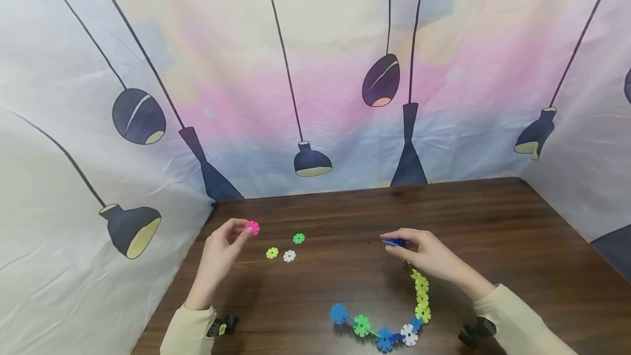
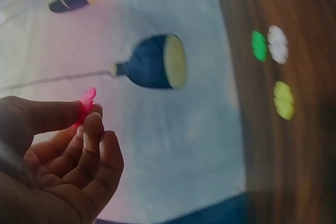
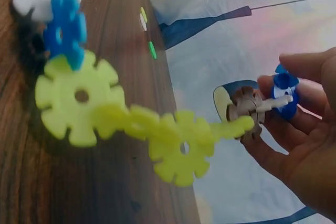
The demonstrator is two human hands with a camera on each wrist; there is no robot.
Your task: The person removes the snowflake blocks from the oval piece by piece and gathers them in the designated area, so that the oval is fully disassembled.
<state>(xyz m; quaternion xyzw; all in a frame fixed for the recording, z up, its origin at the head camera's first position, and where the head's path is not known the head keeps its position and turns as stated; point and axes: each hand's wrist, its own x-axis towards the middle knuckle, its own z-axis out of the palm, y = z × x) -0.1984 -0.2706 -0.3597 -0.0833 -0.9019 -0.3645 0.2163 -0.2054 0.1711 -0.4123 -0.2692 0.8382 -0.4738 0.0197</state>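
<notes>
My left hand (image 1: 217, 259) pinches a pink snowflake disc (image 1: 252, 228) between thumb and fingers, above the table's left side. In the left wrist view the pink disc shows nearly edge-on. On the right, my right hand (image 1: 434, 253) grips the blue end disc (image 3: 286, 102) of a chain of interlocked snowflake discs. Beside those fingers, a pale disc and a brown disc (image 3: 242, 109) follow in the chain. From there it curves down through several yellow discs (image 1: 422, 313), then blue, white (image 1: 409, 335) and green (image 1: 362, 325) ones, to a blue disc (image 1: 338, 314) at the other end.
Three loose discs lie on the dark wooden table (image 1: 345, 207) right of my left hand: green (image 1: 298, 238), yellow (image 1: 272, 253) and white (image 1: 289, 256). A fabric backdrop (image 1: 340, 119) printed with hanging lamps stands behind the table's far edge and at its sides.
</notes>
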